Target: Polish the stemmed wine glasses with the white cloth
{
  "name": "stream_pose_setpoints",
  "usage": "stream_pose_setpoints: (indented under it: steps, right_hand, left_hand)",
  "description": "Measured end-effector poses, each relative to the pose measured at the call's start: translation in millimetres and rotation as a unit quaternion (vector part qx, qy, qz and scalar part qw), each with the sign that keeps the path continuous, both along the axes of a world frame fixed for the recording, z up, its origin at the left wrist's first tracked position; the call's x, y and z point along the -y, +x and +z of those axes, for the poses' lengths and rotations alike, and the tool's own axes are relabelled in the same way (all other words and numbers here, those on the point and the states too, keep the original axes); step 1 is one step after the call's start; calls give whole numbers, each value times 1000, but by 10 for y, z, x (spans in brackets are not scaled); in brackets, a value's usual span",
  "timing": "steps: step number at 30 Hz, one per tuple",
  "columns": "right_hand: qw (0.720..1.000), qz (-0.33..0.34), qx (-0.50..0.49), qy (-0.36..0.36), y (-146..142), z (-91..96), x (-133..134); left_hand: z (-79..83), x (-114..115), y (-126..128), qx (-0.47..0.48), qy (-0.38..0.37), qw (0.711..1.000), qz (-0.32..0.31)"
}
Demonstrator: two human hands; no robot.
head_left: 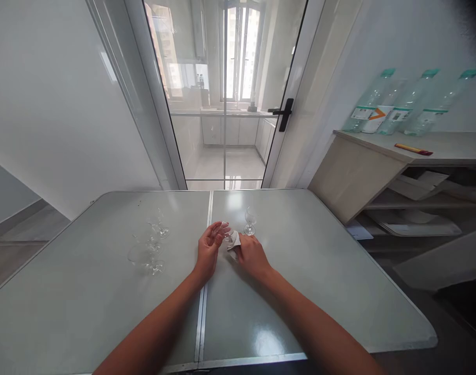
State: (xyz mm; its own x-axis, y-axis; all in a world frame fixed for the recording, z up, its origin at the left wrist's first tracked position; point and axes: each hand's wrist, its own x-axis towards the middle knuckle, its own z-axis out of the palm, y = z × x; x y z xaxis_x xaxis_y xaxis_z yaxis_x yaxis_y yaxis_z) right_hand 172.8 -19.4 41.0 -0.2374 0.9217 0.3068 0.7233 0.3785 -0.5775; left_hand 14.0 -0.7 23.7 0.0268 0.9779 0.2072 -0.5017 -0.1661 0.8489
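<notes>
My left hand (pixel 208 249) is wrapped round the bowl of a clear stemmed glass (pixel 222 229), held tilted above the seam of the table. Against the foot end of that glass, my right hand (pixel 253 254) pinches a crumpled white cloth (pixel 233 240); whether it is cloth or paper is hard to tell. Just beyond my right hand another stemmed glass (pixel 249 221) stands upright. Off to the left, several more clear glasses (pixel 147 250) are grouped on the table, their outlines faint against the pale top.
The pale green table (pixel 300 302) has metal edging and a central metal strip. A glass door (pixel 238 130) with a black handle (pixel 287 114) rises behind it. At right, a wooden shelf unit (pixel 366 161) carries several plastic bottles (pixel 398 109) and a yellow-red stick-shaped packet (pixel 413 149).
</notes>
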Motion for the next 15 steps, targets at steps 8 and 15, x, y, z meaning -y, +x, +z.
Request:
stream_pose_setpoints:
  steps: [8,15]
  right_hand:
    - [865,176,-353,-310,184,35,-101]
    - [963,102,-206,-143,63,45,0]
  left_hand:
    - [32,18,-17,73,-38,993,-84]
    - [16,-10,-55,58,-21,997,-45]
